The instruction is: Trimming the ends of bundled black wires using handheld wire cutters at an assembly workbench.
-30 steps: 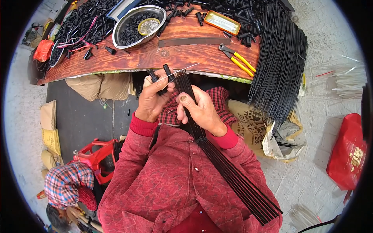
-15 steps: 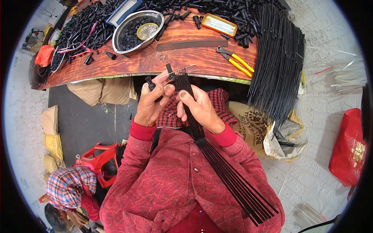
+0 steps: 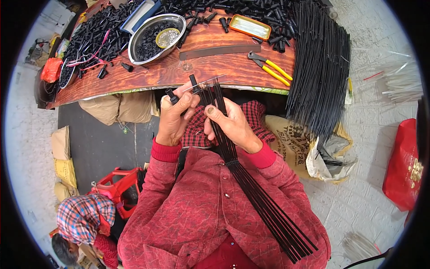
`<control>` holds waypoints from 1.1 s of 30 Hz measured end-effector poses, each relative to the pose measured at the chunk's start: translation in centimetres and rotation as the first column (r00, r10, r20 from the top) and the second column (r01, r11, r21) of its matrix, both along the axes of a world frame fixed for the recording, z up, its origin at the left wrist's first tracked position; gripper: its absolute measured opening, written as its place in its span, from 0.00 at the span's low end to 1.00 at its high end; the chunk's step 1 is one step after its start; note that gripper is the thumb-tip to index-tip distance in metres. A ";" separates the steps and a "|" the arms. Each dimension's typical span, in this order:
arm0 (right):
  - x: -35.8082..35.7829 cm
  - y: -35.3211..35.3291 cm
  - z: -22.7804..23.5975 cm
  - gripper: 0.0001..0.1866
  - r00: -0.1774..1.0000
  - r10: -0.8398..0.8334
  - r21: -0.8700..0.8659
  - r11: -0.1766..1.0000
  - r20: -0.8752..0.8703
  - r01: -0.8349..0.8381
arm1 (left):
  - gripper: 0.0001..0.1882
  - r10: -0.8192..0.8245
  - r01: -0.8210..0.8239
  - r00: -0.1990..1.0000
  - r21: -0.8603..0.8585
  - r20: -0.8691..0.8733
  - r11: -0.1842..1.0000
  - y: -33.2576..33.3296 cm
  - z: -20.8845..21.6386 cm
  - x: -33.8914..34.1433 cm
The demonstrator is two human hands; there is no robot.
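Observation:
My left hand (image 3: 174, 117) is closed around a black plastic tubular fitting (image 3: 171, 96). A second black tubular piece (image 3: 194, 81) stands up by its fingertips. Thin shiny wires (image 3: 210, 79) stick out from those fingers across the upper ends of a bundle of thin black rods (image 3: 268, 210), which resemble umbrella ribs. My right hand (image 3: 233, 123) grips that bundle near its upper end, thumb on top. The rods are joined at a dark band below the hand, then fan out slantwise over my jacket. How the wires meet the rod ends is too fine to tell.
On the wooden table (image 3: 210, 69) lie yellow-handled pincers (image 3: 271, 69), a flat dark strip (image 3: 219, 51), a metal bowl (image 3: 134, 58) of small black parts, a yellow tin (image 3: 248, 28) and heaped fittings. Long black rods (image 3: 318, 71) overhang its right edge. Another person (image 3: 87, 219) works at lower left.
The upper rod ends have spread apart, several leaning right of the others. Both hands keep their grips and have hardly moved; the whole view has shifted slightly.

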State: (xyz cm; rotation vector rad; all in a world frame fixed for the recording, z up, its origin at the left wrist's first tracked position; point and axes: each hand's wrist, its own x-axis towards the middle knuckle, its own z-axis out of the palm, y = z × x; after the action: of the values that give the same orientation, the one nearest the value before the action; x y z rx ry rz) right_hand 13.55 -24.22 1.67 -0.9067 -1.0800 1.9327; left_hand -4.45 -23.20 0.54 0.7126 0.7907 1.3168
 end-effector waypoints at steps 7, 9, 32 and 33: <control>0.1 0.0 -0.5 0.19 0.998 -0.055 0.024 0.998 -0.001 0.055 | 0.26 0.003 0.001 0.996 0.041 -0.089 0.999 -0.1 0.1 0.1; 0.1 0.0 -0.5 0.19 0.998 -0.061 0.031 0.998 0.004 0.061 | 0.26 -0.016 0.021 0.996 0.061 -0.082 0.998 0.0 -0.1 -0.1; 0.4 0.2 -0.6 0.20 0.998 -0.063 0.009 0.998 0.028 0.063 | 0.23 0.064 -0.068 0.994 -0.038 -0.092 0.997 0.5 0.5 0.9; 0.4 0.1 -0.6 0.20 0.997 -0.066 0.009 0.998 0.027 0.066 | 0.23 0.062 -0.066 0.994 -0.038 -0.093 0.997 0.5 0.7 0.9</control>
State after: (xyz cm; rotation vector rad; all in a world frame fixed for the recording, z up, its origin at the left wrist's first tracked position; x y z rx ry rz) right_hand 13.98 -24.07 1.08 -0.9547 -1.0600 1.8659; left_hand -3.55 -22.72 1.21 0.7243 0.9186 1.3287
